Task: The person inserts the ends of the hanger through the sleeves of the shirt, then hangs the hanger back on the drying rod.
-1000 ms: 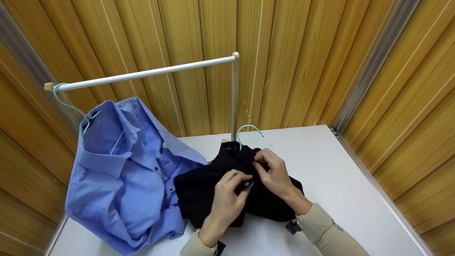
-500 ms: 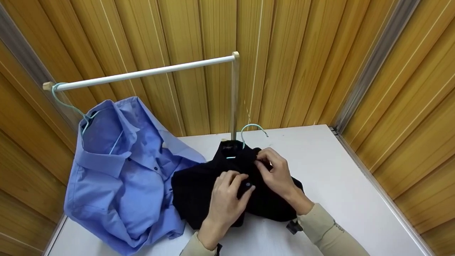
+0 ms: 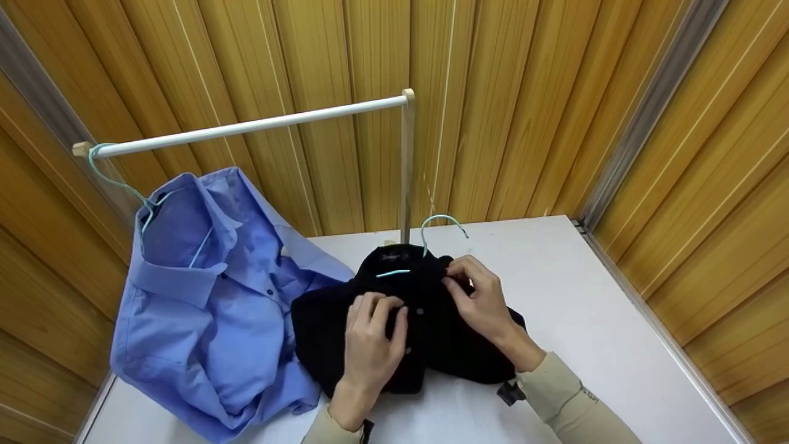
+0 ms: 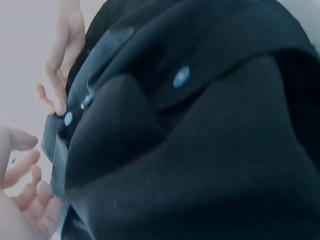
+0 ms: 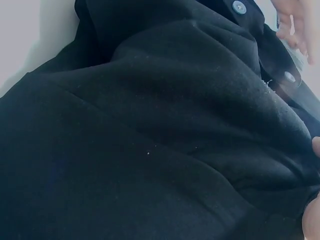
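A black shirt [image 3: 459, 351] with pale buttons lies on the white table in the head view, a mint-green hanger [image 3: 444, 216] inside it. Its hook rises from the collar and a bit of its wire shows in the neck opening. My right hand [image 3: 481, 302] pinches the collar's right side between thumb and fingers. My left hand [image 3: 373, 339] is over the shirt front, its thumb and fingers apart beside the buttons. In the left wrist view, a button [image 4: 182, 77] shows on the cloth and the left fingers [image 4: 37, 192] are loosely bent by the edge.
On the left a blue shirt [image 3: 240, 345] hangs from a rack's white rail [image 3: 259, 126] by another mint-green hanger [image 3: 117, 179]. The rack's post [image 3: 407, 166] stands behind the black shirt. Wood-patterned walls [image 3: 518, 111] enclose the white table [image 3: 592, 308].
My left hand has moved left and down from the button area, its fingers loosening. The collar opening has widened, showing the label and hanger wire. The hook has shifted slightly right; my right hand stays at the collar.
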Demonstrator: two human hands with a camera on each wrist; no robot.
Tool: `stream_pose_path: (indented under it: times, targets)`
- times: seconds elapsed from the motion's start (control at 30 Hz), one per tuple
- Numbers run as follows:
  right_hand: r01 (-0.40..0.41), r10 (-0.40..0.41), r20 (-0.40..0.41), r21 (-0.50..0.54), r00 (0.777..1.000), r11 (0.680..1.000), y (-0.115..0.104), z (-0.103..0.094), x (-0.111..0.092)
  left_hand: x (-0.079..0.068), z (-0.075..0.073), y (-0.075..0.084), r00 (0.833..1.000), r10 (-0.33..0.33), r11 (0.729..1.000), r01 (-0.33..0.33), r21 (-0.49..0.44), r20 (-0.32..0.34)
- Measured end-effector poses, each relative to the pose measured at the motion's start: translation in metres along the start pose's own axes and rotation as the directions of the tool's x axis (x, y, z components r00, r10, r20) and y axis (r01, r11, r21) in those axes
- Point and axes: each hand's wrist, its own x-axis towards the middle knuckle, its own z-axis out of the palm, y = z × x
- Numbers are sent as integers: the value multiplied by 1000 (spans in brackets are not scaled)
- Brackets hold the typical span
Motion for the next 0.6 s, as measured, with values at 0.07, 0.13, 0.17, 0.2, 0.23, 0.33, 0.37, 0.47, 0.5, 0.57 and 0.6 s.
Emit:
stream_pose_path:
  times: [0.07,0.13,0.17,0.2,0.23,0.33,0.37,0.47,0.5,0.57,0.6]
  targets:
    - [7,-7,-4,-3,1000,1000,0,-1,1,3,-5,-5,998,-7,1000,6,-12,-63]
    - [10,-10,-4,-3,1000,1000,-1,-1,2,6,-11,-10,992,-29,1000,27,-15,-123]
    - [10,-10,-3,-3,1000,1000,-1,-2,2,7,-13,-13,988,-45,999,44,-10,-151]
    - [10,-10,-2,-3,1000,1000,-1,-2,2,9,-16,-17,983,-66,998,67,-1,-173]
    - [11,-11,-2,-2,1000,1000,-1,-2,2,10,-19,-20,978,-91,996,94,10,-188]
    - [7,-7,-3,2,1000,1000,-1,-3,3,12,-27,-30,970,-173,978,190,85,-171]
    - [8,-8,-5,2,1000,1000,0,-3,3,12,-30,-32,969,-195,970,213,116,-149]
    - [8,-8,-1,0,1000,1000,0,-3,2,11,-36,-40,969,-237,950,246,193,-72]
    - [8,-8,1,1,1000,1000,0,-3,2,10,-38,-42,969,-242,947,248,205,-54]
    - [11,-11,7,-1,1000,1000,0,-4,2,9,-41,-46,970,-242,946,243,214,-30]
    - [12,-12,9,-1,1000,1000,0,-4,2,8,-42,-47,970,-240,947,239,214,-22]
